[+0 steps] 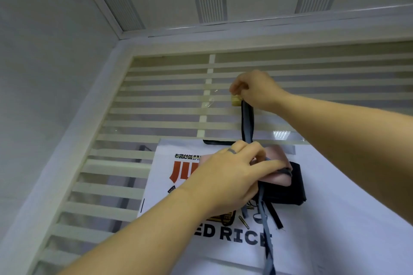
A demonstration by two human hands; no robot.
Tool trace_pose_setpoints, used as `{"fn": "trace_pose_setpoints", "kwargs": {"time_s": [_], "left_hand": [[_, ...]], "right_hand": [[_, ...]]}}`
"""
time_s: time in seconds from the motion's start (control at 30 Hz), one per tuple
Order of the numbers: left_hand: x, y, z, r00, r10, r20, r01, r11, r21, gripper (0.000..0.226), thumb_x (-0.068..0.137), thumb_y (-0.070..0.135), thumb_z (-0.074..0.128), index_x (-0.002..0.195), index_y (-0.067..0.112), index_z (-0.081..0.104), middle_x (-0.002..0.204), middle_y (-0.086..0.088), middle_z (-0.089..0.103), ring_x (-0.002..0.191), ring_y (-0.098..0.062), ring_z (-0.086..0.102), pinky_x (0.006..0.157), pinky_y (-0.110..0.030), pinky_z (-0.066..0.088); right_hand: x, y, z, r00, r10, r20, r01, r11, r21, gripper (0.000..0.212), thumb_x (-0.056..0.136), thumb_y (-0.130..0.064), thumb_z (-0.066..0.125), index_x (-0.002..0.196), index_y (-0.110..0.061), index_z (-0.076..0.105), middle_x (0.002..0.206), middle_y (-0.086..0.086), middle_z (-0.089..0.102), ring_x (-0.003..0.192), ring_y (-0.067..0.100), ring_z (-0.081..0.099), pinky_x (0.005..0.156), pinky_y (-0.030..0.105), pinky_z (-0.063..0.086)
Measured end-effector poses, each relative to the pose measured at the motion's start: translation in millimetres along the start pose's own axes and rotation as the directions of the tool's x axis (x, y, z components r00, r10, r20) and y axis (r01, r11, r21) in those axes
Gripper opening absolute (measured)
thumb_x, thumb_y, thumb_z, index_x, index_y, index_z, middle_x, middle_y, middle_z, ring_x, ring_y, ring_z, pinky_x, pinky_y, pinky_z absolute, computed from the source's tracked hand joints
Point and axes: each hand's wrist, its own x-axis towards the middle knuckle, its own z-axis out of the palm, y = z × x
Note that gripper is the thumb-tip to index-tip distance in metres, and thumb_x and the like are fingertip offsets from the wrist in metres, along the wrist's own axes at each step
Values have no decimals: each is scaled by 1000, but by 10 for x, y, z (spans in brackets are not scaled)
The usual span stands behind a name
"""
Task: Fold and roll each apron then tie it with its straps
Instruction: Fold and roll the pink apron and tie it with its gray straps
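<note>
A rolled apron [288, 185], pink on top and black at its right side, lies on a white printed cloth [324, 219]. My left hand [228, 176] presses down on the roll, its fingers spread over the pink part and one grey strap. My right hand [257, 89] is raised above and behind the roll and pinches a dark strap [247, 123] near a small yellow tag, holding it taut upward. Another grey strap [267, 241] trails from the roll toward the bottom edge. A short black strap end [276, 216] lies beside it.
The white cloth carries red characters and black letters reading "ED RICE". Behind it is a glass wall with horizontal white stripes [156, 105]. A grey wall stands on the left, and the ceiling shows above.
</note>
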Motion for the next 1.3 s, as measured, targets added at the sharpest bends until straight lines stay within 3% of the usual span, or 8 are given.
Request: {"fn": "trace_pose_setpoints", "kwargs": {"time_s": [0.27, 0.53, 0.7, 0.8, 0.9, 1.07, 1.2, 1.3], "left_hand": [[-51, 10, -117, 1000, 7, -1, -6, 998, 64, 53, 81, 22, 32, 130, 30, 51, 107, 1, 52, 93, -19, 51, 61, -22, 29], [-102, 18, -142, 999, 42, -5, -41, 997, 65, 55, 80, 14, 59, 133, 29, 53, 108, 0, 53, 94, -18, 49, 58, -17, 20], [-227, 42, -110, 996, 49, 69, -54, 995, 81, 55, 81, 19, 34, 132, 31, 53, 109, 2, 52, 96, -18, 48, 62, -24, 31], [-283, 57, -57, 994, 90, 63, -94, 993, 66, 51, 81, 15, 42, 128, 27, 55, 108, -1, 54, 96, -21, 51, 69, -24, 37], [-287, 82, 2, 991, 130, 37, -133, 988, 79, 56, 73, 7, 67, 125, 24, 59, 107, -4, 57, 94, -23, 52, 76, -29, 45], [-374, 191, -12, 997, 38, 71, -47, 990, 133, 76, 66, 0, 70, 133, 23, 45, 117, -4, 51, 103, -26, 55, 107, -47, 37], [-560, 416, -117, 970, -57, 238, 14, 984, 179, 88, 59, 8, 76, 139, 22, 41, 137, -4, 48, 121, -24, 54, 103, -47, 39], [-656, 576, -282, 932, -90, 352, 26, 983, 184, 89, 54, 17, 79, 136, 21, 47, 138, -5, 53, 124, -24, 55, 99, -46, 44]], "right_hand": [[79, -25, 63, 995, -19, 94, 27, 995, -91, 36, 83, 19, 40, 87, -9, 62, 95, 12, 63, 96, 28, 64, 82, 34, 52], [188, 45, 218, 998, 31, 49, -23, 986, -163, 21, 87, 9, 50, 90, -7, 64, 106, 16, 64, 98, 29, 60, 82, 33, 50], [24, 99, 386, 973, 142, -179, -138, 990, 33, 21, 83, 7, 53, 87, -12, 61, 106, 14, 62, 95, 26, 57, 74, 23, 40], [-302, 82, 459, 960, 151, -236, -128, 986, 110, 29, 82, 10, 54, 105, -6, 64, 112, 6, 53, 98, 19, 51, 75, 11, 31], [-709, 46, 493, 984, 96, -151, -85, 993, 80, 36, 86, -1, 57, 121, -9, 61, 125, 8, 58, 113, 23, 54, 82, 12, 30], [-1252, -43, 265, 987, -43, 157, 62, 991, -118, 32, 96, -16, 47, 126, -17, 59, 143, 2, 46, 127, 21, 45, 100, 28, 37], [-1646, -101, 109, 930, -52, 363, 119, 979, -164, 41, 99, -21, 39, 139, -18, 43, 139, 2, 49, 122, 23, 47, 95, 34, 40], [-1818, -113, 45, 908, -68, 413, 176, 957, -230, 54, 96, -23, 46, 147, -13, 32, 147, 5, 40, 130, 26, 39, 105, 32, 32]]}}
